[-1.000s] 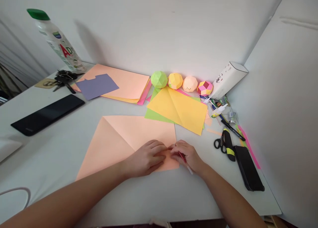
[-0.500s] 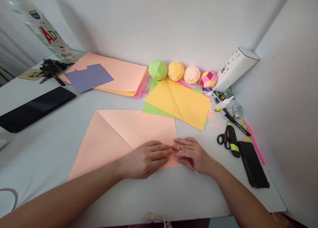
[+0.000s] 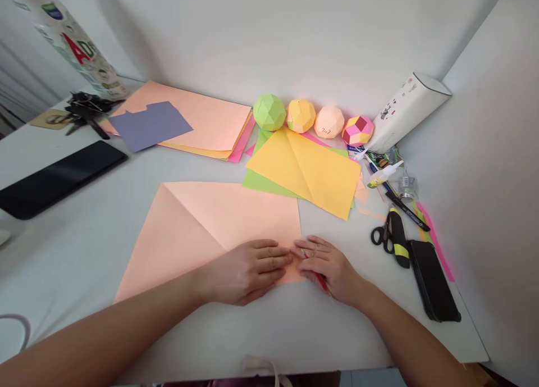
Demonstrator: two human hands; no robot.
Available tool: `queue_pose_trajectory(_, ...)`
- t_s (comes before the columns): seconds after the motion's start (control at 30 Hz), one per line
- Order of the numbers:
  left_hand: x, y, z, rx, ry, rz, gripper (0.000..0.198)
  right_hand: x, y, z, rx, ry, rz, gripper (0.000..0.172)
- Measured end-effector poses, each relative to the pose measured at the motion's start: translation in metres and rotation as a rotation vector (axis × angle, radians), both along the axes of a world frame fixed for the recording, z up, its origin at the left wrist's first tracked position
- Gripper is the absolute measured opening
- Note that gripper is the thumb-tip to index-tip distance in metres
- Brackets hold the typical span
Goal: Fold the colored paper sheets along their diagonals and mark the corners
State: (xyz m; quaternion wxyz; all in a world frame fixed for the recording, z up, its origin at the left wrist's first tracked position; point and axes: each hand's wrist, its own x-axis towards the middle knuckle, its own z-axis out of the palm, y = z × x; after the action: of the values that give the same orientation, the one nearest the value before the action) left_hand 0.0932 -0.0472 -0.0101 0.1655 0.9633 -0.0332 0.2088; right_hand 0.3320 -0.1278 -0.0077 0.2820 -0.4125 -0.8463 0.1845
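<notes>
A: Left hand?

B: Lying flat, palm down, fingers stretched and close together, pressing the near right corner of the peach sheet. Holding nothing.

A: Right hand?

B: Also resting palm down, fingers extended, tips touching the sheet's right edge and nearly meeting the left fingertips. Pinning a thin red pen under the palm; only a short red stretch peeking out at the near side.

A: And the sheet itself?

B: Lying flat on the white table, centre, near edge close to the body. Showing one diagonal crease running from the far left corner toward the hands.

A: Surroundings?

B: Farther right, a yellow sheet overlapping a green one. Beyond those, against the wall, four paper balls sitting in a row. Far left, a stack of peach paper carrying a purple cut-out. Scissors and a black case lying at the right, well apart from the hands. A dark phone sitting at the left, keys and a bottle farther back.
</notes>
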Motion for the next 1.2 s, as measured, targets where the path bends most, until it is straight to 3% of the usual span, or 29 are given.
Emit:
queue_pose_trajectory(0.23,-0.002,-0.001,-0.005,0.011,-0.018,0.044,0.027,0.014,0.013,0.001,0.031,0.132,0.087,0.014)
queue_pose_trajectory(0.47,-0.003,-0.001,-0.003,-0.028,0.069,-0.039,0.032,0.013,0.013,-0.004,-0.015,0.169,0.052,0.01)
queue_pose_trajectory(0.87,-0.001,-0.002,-0.006,-0.037,-0.031,0.053,0.026,0.009,0.009,-0.006,0.004,0.118,-0.003,0.009)
queue_pose_trajectory(1.2,-0.001,-0.001,-0.009,-0.023,-0.029,0.119,0.032,0.009,0.008,-0.004,-0.049,0.15,0.031,0.012)
